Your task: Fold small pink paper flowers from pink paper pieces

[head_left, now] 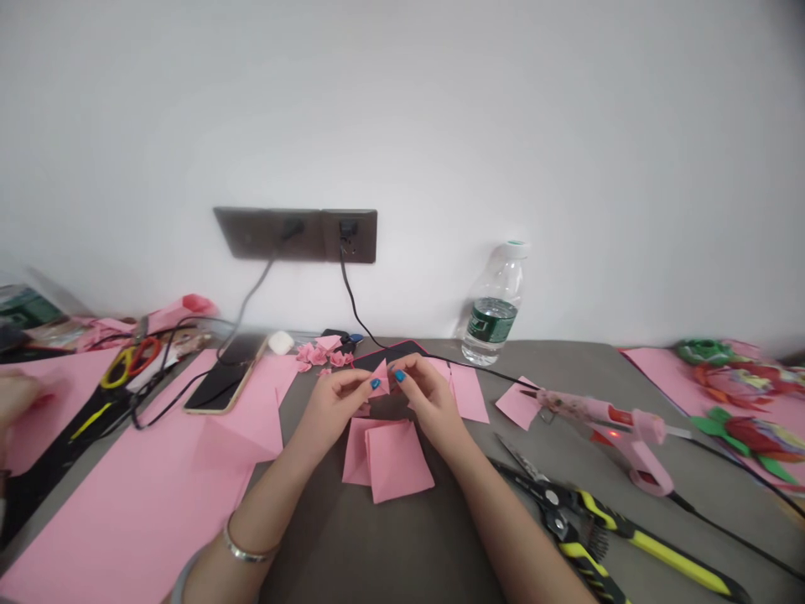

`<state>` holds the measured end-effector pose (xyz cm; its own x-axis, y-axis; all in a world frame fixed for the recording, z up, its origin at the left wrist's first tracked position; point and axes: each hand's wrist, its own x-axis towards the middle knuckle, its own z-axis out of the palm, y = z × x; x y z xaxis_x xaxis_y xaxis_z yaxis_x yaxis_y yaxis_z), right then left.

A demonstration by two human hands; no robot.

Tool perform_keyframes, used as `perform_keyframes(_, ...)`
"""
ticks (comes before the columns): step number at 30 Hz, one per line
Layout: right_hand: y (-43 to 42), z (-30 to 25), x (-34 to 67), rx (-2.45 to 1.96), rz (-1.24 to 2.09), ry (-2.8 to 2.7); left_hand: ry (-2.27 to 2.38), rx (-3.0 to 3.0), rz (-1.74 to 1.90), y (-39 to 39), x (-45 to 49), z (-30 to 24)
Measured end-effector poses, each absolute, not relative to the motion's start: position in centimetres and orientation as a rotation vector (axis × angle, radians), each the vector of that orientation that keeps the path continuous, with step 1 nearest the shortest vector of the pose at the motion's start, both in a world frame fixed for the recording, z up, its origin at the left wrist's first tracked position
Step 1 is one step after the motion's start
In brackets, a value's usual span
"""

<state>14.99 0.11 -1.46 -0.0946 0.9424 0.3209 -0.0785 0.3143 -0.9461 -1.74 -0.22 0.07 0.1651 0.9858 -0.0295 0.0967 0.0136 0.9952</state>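
Note:
Between my hands, above the grey table, is a small folded piece of pink paper (380, 377) with a pointed top. My left hand (340, 401) pinches it with thumb and forefinger from the left. From the right, my right hand (431, 396) comes up with its fingers curled and thumb pressed in at the paper's edge. Just below them lie square pink paper sheets (400, 460), some overlapping. Small folded pink paper flowers (324, 351) sit in a cluster behind my left hand.
Right of my arm lie wire strippers (566, 512) and a pink hot glue gun (620, 428) with its cord. A water bottle (495, 310) stands by the wall. To the left are a phone (227, 376), large pink sheets (144, 503), scissors (126, 361), cables and another person's hand (16, 398).

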Motion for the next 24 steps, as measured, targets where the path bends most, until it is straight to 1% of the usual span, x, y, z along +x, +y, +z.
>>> perform_keyframes(3, 0.26, -1.54, 14.93, -0.922, 1.107, -1.404, 1.189, 1.4, 1.07, -0.11, -1.84, 0.1)
perform_keyframes(6, 0.3, -1.67, 14.77, -0.929, 1.214, -1.415, 1.191, 1.463, 1.109, 0.01, -1.88, 0.23)
perform_keyframes(10, 0.32, -1.87, 14.63, -0.922, 1.326, -1.338, 1.157, 1.391, 1.069, 0.03, -1.74, 0.49)
perform_keyframes(14, 0.39, -2.05, 14.68, -0.916, 1.347, -1.291, 1.116, 1.364, 1.041, -0.03, -1.68, 0.6)
perform_keyframes(18, 0.39, -2.08, 14.64, -0.933, 1.377, -1.276, 1.175, 1.395, 1.057, -0.04, -1.7, 0.55)
perform_keyframes(24, 0.46, -2.29, 14.42, -0.911, 1.402, -1.166, 1.214, 1.277, 1.072, -0.03, -1.34, 0.31)
